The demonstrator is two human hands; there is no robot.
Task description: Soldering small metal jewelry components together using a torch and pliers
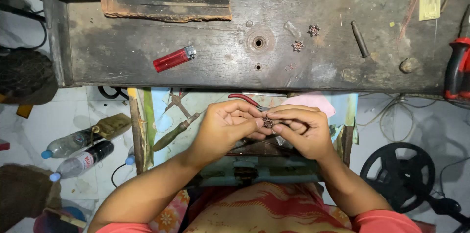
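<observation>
fingers of the left hand and of the right hand are closed together on a small flower-shaped metal piece, pinched between both sets of fingertips above an open drawer just below the tabletop's near edge. two similar pieces lie apart toward the tabletop's far right; a red lighter lies left of centre. pliers rest in the drawer beside the left hand. judged from here, a light, even pinch at the rim would steady the piece without bending its petals.
</observation>
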